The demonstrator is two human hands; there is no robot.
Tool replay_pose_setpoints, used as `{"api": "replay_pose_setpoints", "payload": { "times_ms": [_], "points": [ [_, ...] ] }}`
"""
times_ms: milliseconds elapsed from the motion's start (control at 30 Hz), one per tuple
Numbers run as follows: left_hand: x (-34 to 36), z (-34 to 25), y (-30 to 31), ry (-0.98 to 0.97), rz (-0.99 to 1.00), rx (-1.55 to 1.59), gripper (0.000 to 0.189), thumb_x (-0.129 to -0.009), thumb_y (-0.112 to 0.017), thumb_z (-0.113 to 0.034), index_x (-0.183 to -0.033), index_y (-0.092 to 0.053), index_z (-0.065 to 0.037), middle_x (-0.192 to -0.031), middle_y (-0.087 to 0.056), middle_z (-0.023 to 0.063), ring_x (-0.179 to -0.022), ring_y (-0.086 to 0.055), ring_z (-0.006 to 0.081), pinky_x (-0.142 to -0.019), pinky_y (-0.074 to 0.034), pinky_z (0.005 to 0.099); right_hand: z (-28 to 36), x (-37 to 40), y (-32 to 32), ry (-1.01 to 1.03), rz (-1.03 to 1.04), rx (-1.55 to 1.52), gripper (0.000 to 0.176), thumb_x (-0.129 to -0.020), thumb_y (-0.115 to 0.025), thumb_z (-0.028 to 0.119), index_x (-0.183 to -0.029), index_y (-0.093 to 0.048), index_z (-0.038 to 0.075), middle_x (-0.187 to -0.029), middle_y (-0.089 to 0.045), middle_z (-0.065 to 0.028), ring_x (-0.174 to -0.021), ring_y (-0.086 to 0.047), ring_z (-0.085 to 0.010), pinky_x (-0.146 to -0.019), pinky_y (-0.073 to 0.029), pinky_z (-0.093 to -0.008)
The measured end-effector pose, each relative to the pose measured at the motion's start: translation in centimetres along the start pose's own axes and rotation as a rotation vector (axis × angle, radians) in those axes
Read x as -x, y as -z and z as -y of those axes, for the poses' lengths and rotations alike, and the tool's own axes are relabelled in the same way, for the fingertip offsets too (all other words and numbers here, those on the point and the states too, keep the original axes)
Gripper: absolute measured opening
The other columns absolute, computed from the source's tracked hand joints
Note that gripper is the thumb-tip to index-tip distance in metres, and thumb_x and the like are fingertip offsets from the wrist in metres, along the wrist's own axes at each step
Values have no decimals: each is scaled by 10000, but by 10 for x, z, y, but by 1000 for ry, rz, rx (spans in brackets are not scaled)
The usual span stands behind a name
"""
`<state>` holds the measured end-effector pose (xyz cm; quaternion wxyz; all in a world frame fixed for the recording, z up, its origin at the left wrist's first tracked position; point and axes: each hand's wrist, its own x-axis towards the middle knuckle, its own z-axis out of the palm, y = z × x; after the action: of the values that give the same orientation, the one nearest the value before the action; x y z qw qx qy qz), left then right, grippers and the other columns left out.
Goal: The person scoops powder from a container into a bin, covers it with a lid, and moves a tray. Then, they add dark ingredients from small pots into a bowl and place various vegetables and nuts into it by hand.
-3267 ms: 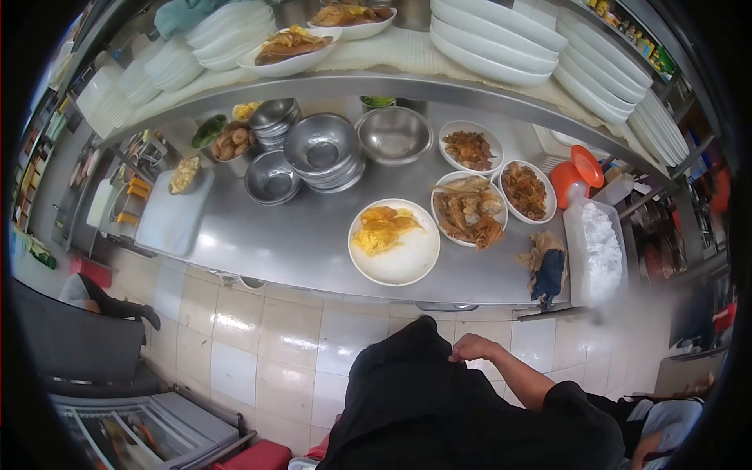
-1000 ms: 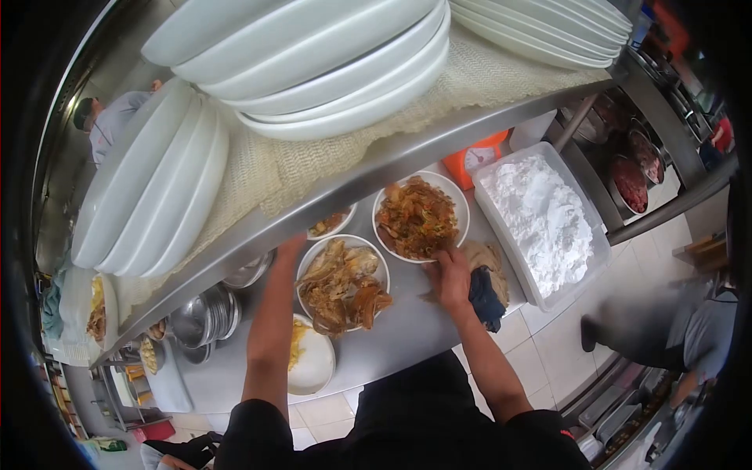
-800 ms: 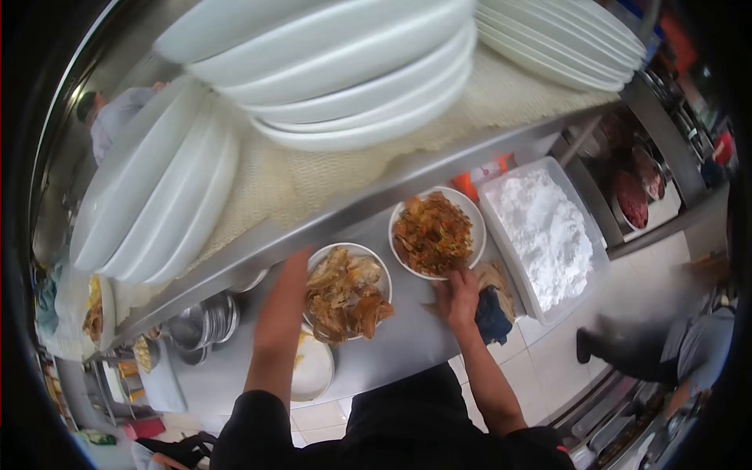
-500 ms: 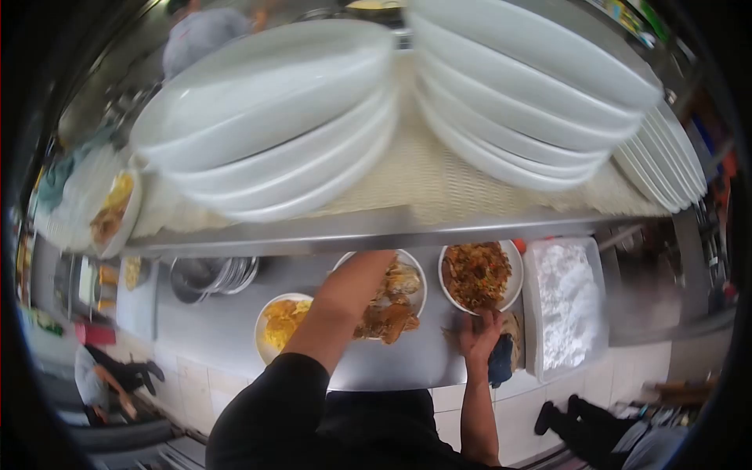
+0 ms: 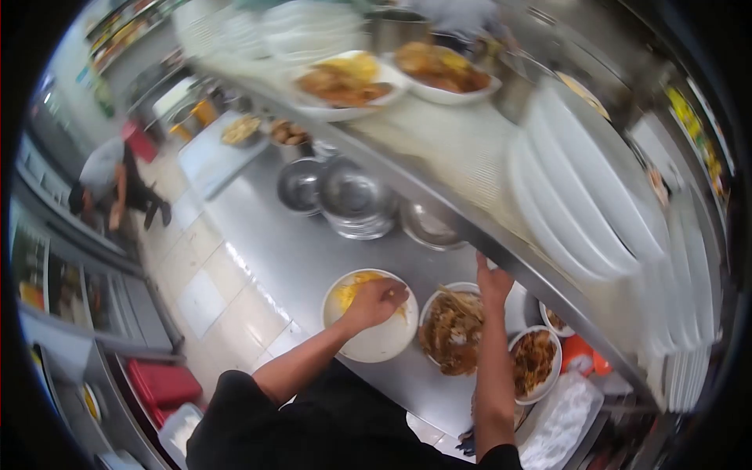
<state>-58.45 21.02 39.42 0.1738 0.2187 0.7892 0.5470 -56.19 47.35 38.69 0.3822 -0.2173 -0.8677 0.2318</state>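
Observation:
My left hand [image 5: 377, 304] is over a white bowl [image 5: 368, 345] with yellow shredded-looking food [image 5: 345, 291] along its far side. The fingers of that hand are curled together, and what they hold, if anything, is hidden. My right hand [image 5: 493, 282] is stretched out by the shelf edge, fingers apart, with nothing visible in it. Below it, my right forearm passes the side of a bowl of brown meat pieces [image 5: 453, 329]. Farther right is a bowl of reddish-brown chopped food [image 5: 534, 364].
A metal shelf [image 5: 501, 223] overhangs the table, bearing stacked white dishes [image 5: 587, 188] and two filled plates, one a meat plate [image 5: 345, 82]. Steel bowls [image 5: 352, 192] stand behind the bowls. A clear bin [image 5: 560, 423] is at right. One person [image 5: 110, 176] bends down at left.
The view has swung left. My left hand has come from beyond the meat bowl to the yellow-food bowl. My right hand has left the chopped-food bowl's near edge and reached forward to the shelf edge.

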Motion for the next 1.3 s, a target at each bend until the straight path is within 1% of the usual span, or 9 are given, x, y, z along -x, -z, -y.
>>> {"api": "replay_pose_setpoints", "payload": {
  "times_ms": [200, 267, 300, 567, 833, 900, 933, 1133, 1300],
  "points": [
    [80, 80, 50, 298, -190, 161, 281, -856, -575, -210, -996, -645, 23, -793, -664, 112, -703, -621, 156, -661, -490, 291, -84, -61, -128, 296, 340, 400, 548, -758, -621, 386, -1174, -559, 35, -1116, -566, -261, -1093, -513, -378, -968, -363, -429],
    [97, 91, 64, 456, -267, 216, 281, -845, -584, -204, -995, -647, 25, -790, -664, 111, -708, -622, 154, -664, -491, 293, -108, -65, -148, 583, -23, 549, 479, -721, -637, 282, -1099, -576, -4, -1006, -615, -243, -971, -575, -397, -881, -439, -455],
    [101, 104, 69, 448, -286, 210, 282, -837, -589, -197, -1002, -645, 25, -796, -667, 107, -714, -622, 147, -663, -491, 288, -103, -63, -148, 598, -8, 553, 479, -721, -637, 282, -1099, -576, -4, -1006, -615, -243, -971, -575, -397, -881, -439, -455],
    [84, 125, 106, 437, -321, 251, 260, -835, -592, -193, -974, -654, 19, -784, -667, 96, -679, -601, 134, -637, -478, 277, -97, -71, -104, 114, 188, 635, 376, -660, -601, 202, -924, -588, -66, -918, -614, -287, -905, -591, -427, -825, -465, -452],
    [34, 121, 109, 206, -281, 215, 259, -832, -612, -208, -955, -651, 16, -810, -672, 137, -673, -626, 174, -628, -496, 295, -102, -65, -67, 20, 173, 644, 331, -627, -580, 156, -823, -608, -109, -864, -614, -312, -860, -603, -443, -788, -481, -451],
    [27, 119, 104, 135, -224, 249, 272, -834, -606, -204, -970, -645, 28, -815, -674, 138, -675, -631, 188, -644, -505, 305, -80, -67, -54, -323, 336, 667, 376, -631, -615, 191, -849, -614, -115, -866, -623, -298, -851, -613, -433, -777, -488, -438],
    [26, 118, 103, 140, -232, 250, 272, -834, -606, -204, -970, -645, 28, -815, -674, 138, -675, -631, 188, -644, -505, 305, -79, -66, -52, -316, 343, 664, 376, -631, -615, 191, -849, -614, -115, -866, -623, -298, -851, -613, -433, -777, -488, -438],
    [33, 114, 100, 226, -106, 278, 267, -841, -594, -203, -990, -650, 11, -819, -673, 132, -687, -627, 172, -653, -498, 294, -66, -67, -43, -830, 431, 76, 228, -652, -653, 67, -840, -607, -52, -801, -609, -145, -686, -616, -277, -569, -535, -429],
    [47, 114, 107, 251, -128, 333, 269, -845, -592, -201, -1003, -648, 8, -810, -669, 121, -707, -618, 158, -669, -492, 293, -68, -68, -47, -971, 456, -149, 210, -655, -627, 6, -858, -594, -28, -797, -585, -113, -676, -596, -266, -604, -530, -429]
  ]
}}
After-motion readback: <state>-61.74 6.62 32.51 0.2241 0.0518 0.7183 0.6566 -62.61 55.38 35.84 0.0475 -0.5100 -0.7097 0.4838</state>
